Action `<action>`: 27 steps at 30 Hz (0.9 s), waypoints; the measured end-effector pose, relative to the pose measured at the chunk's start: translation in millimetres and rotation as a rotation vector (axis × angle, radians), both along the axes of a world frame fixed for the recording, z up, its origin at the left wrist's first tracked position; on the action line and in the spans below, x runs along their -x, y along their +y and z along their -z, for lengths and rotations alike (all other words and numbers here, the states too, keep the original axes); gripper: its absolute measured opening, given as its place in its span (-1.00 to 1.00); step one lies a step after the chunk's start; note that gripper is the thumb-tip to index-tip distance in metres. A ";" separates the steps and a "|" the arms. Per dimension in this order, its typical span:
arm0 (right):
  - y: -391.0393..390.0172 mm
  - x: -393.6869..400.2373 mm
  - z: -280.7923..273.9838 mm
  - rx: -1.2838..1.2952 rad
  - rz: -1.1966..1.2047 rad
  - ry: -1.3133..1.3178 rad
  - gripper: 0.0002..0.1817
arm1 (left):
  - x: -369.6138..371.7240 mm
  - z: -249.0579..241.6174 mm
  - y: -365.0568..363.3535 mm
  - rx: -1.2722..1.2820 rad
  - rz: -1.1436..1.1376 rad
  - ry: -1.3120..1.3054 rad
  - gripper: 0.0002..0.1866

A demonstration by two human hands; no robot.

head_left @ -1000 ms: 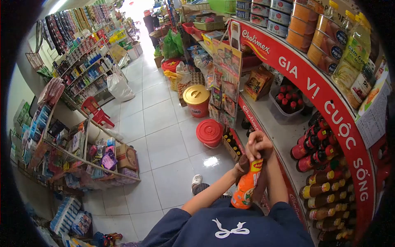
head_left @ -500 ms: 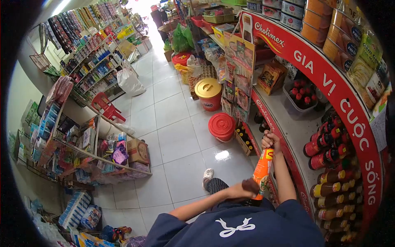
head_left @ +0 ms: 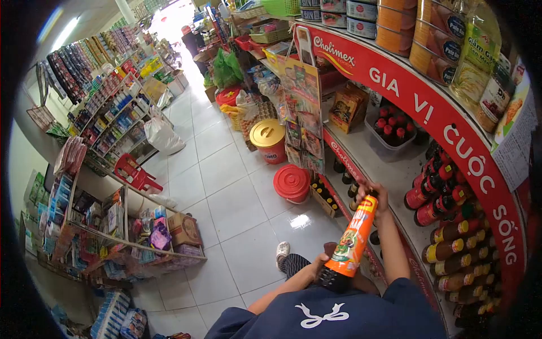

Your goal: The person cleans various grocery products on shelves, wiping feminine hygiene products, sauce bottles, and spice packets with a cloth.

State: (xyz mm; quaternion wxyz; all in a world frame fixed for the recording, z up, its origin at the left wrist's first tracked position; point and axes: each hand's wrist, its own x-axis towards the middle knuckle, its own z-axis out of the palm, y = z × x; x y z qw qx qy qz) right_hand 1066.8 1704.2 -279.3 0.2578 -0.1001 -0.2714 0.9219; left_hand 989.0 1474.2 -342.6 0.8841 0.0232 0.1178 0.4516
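Observation:
A sauce bottle (head_left: pixel 351 237) with an orange label and dark contents is held at a slant in front of my body. Around its narrower upper end, near the shelf, my right hand (head_left: pixel 377 195) is closed. My left hand (head_left: pixel 316 268) grips the side of the dark lower end; its fingers are partly hidden behind the bottle. A small brown thing (head_left: pixel 329 247) shows by the left fingers; I cannot make out what it is. The label's printed front faces up toward me.
Red-edged shelves (head_left: pixel 420 101) curve along the right, bearing dark sauce bottles (head_left: pixel 451 248), cans and a plastic tub (head_left: pixel 389 133) of red-capped bottles. Red buckets (head_left: pixel 292 182) stand on the tiled floor (head_left: pixel 243 217) ahead. A goods rack (head_left: pixel 130 231) and red chair (head_left: pixel 135 172) are left.
The bottle has turned and tilted further, showing more of its label. My left hand has shifted from its side to its lower end. My right hand still holds the top. The view has swung right.

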 end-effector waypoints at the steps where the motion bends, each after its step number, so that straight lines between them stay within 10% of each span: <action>1: 0.8 -4.3 27.6 0.052 -0.010 0.136 -0.66 | 5.9 3.8 -2.9 0.014 -0.004 0.059 -0.29; 7: -9.6 -18.4 95.3 0.389 0.049 0.174 -0.73 | 26.5 -8.9 -5.2 0.081 0.041 0.492 -0.37; 11: -18.4 -11.0 43.0 0.092 0.090 -0.139 -0.79 | 28.1 -48.6 38.3 -0.437 0.055 1.035 -0.53; 15: -30.4 11.2 12.0 -0.232 0.064 -0.214 -0.84 | 19.6 -72.5 75.3 -0.366 -0.338 1.481 -0.56; 23: -86.8 18.6 35.3 -0.522 0.262 -0.483 -0.90 | 26.6 0.5 39.5 -0.501 -0.350 1.432 -0.65; 27: -135.9 22.6 44.4 -0.926 0.440 -0.595 -0.93 | 23.6 26.4 -5.3 -0.382 -0.217 1.660 -0.38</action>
